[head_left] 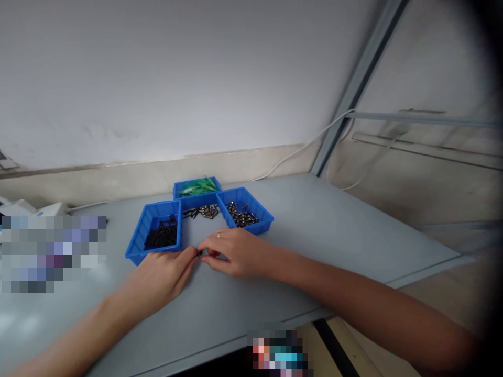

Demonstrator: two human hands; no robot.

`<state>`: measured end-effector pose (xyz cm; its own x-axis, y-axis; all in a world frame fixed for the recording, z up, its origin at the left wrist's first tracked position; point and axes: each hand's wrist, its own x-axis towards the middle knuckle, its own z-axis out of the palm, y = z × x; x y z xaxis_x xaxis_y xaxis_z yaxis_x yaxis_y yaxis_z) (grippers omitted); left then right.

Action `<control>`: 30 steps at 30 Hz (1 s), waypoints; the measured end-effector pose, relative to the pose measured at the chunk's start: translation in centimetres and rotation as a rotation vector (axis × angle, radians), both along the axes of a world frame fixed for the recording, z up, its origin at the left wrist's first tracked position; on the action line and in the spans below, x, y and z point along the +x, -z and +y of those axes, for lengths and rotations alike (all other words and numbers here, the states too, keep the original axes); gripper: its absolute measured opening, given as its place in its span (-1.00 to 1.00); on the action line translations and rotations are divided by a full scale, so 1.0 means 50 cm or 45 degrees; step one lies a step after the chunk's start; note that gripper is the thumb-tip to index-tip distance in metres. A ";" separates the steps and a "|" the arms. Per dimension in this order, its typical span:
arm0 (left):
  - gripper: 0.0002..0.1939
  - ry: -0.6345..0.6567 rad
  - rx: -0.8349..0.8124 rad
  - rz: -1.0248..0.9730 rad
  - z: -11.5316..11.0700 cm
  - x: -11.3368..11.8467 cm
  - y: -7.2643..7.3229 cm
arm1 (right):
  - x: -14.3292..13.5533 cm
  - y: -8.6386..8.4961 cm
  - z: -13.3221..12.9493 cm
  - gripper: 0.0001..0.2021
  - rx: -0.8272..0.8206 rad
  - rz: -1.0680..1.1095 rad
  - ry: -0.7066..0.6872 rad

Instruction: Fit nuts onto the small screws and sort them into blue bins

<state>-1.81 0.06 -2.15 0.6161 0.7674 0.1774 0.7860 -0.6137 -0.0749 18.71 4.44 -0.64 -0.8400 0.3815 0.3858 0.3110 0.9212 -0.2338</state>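
Note:
My left hand (163, 269) and my right hand (236, 254) meet fingertip to fingertip, low over the table in front of the bins. Pinched between them is a small black part (200, 253); my fingers cover most of it, so its exact kind cannot be made out. To the left stands a blue bin (133, 238) of small black pieces (163, 235). Another blue bin (265, 226) at the right contains small metallic fittings (241, 214). Between these bins lies a loose pile of dark and metallic pieces (206, 211).
Behind the pile, a third blue bin (176, 192) holds green slender pieces (200, 186). The grey table (314, 225) backs onto a wall. A metal frame post (338, 128) rises at the right, with a white cable (293, 154) running past it. Blurred-out items lie at the far left.

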 end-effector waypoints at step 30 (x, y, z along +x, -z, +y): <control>-0.73 -0.001 -0.052 -0.058 -0.013 0.010 -0.017 | 0.001 0.000 -0.003 -0.88 -0.002 -0.261 0.099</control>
